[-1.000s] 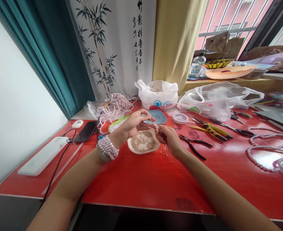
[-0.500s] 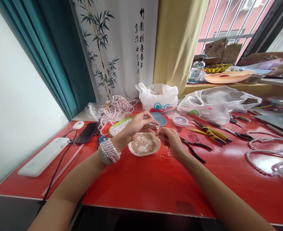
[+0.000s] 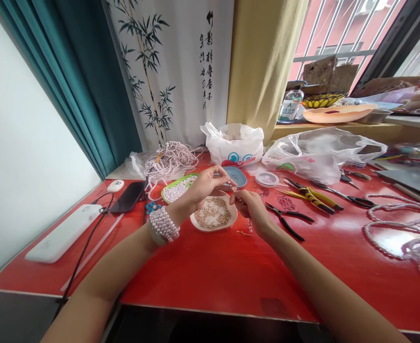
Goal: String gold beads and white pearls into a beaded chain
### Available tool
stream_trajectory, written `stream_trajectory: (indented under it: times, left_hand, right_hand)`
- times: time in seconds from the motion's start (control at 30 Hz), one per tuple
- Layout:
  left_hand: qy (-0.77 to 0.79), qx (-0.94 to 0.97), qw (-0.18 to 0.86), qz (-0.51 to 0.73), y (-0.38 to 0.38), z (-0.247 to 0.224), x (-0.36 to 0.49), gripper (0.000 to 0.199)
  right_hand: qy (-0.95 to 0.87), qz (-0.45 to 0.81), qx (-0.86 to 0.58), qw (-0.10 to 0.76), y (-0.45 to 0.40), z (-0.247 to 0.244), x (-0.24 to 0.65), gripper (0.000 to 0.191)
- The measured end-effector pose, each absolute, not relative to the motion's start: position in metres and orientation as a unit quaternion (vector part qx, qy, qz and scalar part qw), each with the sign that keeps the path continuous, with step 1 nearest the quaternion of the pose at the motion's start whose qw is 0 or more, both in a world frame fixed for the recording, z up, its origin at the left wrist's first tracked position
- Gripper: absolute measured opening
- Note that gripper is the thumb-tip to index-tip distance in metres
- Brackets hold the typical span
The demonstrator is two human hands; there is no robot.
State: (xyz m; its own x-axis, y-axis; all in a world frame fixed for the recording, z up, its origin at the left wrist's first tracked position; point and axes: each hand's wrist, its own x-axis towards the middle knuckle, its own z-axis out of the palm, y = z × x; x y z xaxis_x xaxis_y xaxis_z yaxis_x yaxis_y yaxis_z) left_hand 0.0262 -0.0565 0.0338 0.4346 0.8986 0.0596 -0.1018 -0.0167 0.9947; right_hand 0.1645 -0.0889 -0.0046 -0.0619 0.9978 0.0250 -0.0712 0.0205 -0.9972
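Note:
Above a white dish [image 3: 214, 227] of small gold beads [image 3: 210, 213], my two hands meet at a short beaded strand [image 3: 250, 225]. My left hand [image 3: 210, 185] pinches its upper end between thumb and fingertips; a pearl bracelet [image 3: 164, 224] in several rows wraps that wrist. My right hand [image 3: 250, 207] is closed on the same strand, whose tail hangs below the palm to the red table. The fingers hide most of the held part. Behind my hands sit a blue dish [image 3: 239, 177] and a green dish [image 3: 167, 197] of pale pearl beads.
Black pliers [image 3: 290, 219], yellow-handled pliers [image 3: 313, 197] and a bead string [image 3: 399, 228] lie right. A round clear container [image 3: 267, 179] stands near plastic bags [image 3: 233, 145]. At left are a phone [image 3: 127, 196], a white power bank [image 3: 63, 233] with a cable, and a heap of pearl strings [image 3: 172, 162].
Both hands stay nearly in place, still on the strand. My right fingers have shifted slightly beside the left fingertips. The whole view has moved a little.

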Motion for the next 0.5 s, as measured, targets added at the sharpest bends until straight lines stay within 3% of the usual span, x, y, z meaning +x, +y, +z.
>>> stream_trajectory:
  times: [0.5]
  left_hand:
    - [0.342,0.597,0.602,0.405,-0.0551,0.0298,0.0279,0.014]
  right_hand:
    - [-0.51,0.511,-0.489,0.49,-0.0894,-0.0023,0.1654,0.036]
